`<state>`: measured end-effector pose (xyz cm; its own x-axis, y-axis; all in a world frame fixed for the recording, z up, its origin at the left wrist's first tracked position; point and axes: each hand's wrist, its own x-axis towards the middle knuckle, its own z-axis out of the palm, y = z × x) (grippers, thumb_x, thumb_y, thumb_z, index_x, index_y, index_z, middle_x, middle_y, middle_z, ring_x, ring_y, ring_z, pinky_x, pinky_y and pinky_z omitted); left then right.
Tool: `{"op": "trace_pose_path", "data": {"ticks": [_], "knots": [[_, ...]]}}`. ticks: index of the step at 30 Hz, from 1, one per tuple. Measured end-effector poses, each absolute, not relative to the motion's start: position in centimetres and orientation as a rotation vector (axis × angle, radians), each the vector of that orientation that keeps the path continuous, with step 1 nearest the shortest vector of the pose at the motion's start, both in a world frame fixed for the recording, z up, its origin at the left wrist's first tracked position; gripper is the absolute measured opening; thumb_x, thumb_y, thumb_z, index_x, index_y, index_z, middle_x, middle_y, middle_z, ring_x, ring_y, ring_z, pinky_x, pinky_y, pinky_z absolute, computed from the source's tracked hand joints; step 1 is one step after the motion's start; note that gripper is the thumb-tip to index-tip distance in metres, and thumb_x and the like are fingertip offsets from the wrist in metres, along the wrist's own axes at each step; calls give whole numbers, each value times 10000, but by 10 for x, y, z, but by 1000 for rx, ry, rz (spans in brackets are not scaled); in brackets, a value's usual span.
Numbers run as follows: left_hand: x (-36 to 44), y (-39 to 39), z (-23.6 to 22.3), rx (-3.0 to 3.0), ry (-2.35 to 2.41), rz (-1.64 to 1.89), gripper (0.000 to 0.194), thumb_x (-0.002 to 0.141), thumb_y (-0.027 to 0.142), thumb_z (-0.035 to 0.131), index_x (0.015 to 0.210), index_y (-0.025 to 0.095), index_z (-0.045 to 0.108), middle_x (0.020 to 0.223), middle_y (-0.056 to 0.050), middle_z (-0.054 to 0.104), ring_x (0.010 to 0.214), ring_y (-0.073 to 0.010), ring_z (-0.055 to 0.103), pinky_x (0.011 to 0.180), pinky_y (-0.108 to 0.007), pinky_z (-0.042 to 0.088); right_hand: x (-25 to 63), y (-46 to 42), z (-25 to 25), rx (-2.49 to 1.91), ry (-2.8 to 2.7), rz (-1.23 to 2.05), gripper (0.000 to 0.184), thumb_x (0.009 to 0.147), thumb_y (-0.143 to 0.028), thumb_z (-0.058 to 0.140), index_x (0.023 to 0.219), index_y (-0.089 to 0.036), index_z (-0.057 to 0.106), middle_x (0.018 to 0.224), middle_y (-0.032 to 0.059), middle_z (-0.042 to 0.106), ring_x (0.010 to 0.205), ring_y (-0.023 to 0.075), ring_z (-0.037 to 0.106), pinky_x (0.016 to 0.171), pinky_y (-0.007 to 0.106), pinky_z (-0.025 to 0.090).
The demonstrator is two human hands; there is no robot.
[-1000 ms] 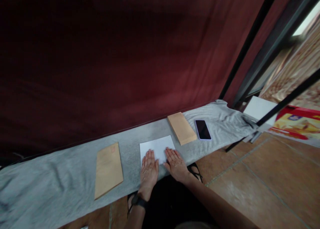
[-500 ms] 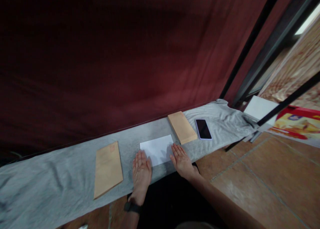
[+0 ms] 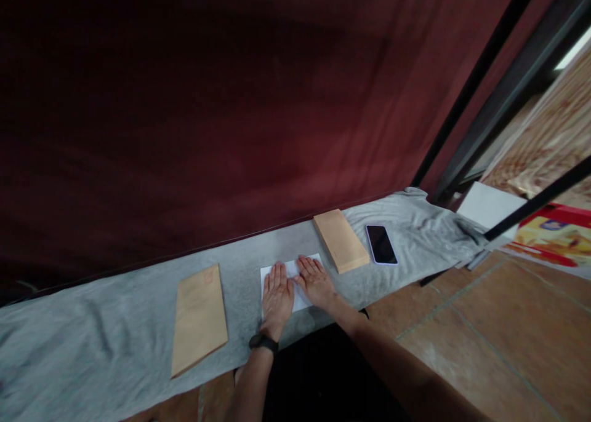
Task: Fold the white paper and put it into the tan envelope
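Note:
A white sheet of paper point(image 3: 293, 269) lies on the grey cloth point(image 3: 115, 323), folded or flat I cannot say. My left hand point(image 3: 277, 298) lies flat on its left part with fingers stretched out. My right hand point(image 3: 314, 281) lies flat on its right part, fingers spread, touching the left hand's side. Both cover most of the paper. A black watch point(image 3: 263, 342) is on my left wrist.
A single brown envelope point(image 3: 199, 317) lies left of the paper. A stack of brown envelopes point(image 3: 340, 240) lies to the right, then a black phone point(image 3: 381, 245). A dark red curtain point(image 3: 231, 102) hangs behind. Tiled floor point(image 3: 508, 342) and black metal bars point(image 3: 535, 200) are at right.
Both hands moved from the paper's outer edges inward onto it and further forward. The paper now looks smaller under them. The view shifted slightly.

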<state>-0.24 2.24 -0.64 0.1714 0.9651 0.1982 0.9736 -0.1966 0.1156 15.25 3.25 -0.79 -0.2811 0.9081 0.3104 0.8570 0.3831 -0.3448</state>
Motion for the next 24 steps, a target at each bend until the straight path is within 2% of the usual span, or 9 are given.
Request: {"op": "trace_pose_path", "data": {"ticks": [8, 16, 20, 24], "knots": [[-36, 5, -5, -2101, -2155, -401, 592, 977, 291, 259, 1493, 17, 356, 1546, -197, 399, 1459, -264, 335, 1206, -447, 235, 165, 27, -19, -1646, -2123, -24, 573, 1029, -383, 410, 1506, -69, 360, 1513, 187, 417, 1414, 292, 392, 1167, 473, 314], [-58, -14, 1, -1940, -2253, -460, 575, 977, 303, 262, 1424, 2, 465, 1484, -218, 482, 1430, -311, 374, 1168, -495, 289, 178, 13, -27, -1704, -2105, -196, 597, 1027, -403, 393, 1491, -28, 366, 1494, 209, 446, 1383, 301, 430, 1143, 451, 347], [-55, -20, 10, -2008, -2270, -646, 531, 965, 322, 315, 1338, 37, 564, 1344, -225, 607, 1284, -314, 534, 1074, -466, 409, 181, 6, -28, -1692, -2098, -218, 590, 1028, -394, 392, 1487, -24, 372, 1498, 215, 437, 1380, 313, 431, 1137, 463, 351], [-43, -16, 21, -1941, -2507, -866, 508, 885, 375, 494, 1295, 91, 586, 1124, -179, 699, 1097, -298, 631, 957, -439, 487, 181, 5, -29, -1702, -2086, -196, 586, 1023, -380, 418, 1483, -20, 378, 1502, 217, 429, 1388, 319, 421, 1143, 462, 344]]}}
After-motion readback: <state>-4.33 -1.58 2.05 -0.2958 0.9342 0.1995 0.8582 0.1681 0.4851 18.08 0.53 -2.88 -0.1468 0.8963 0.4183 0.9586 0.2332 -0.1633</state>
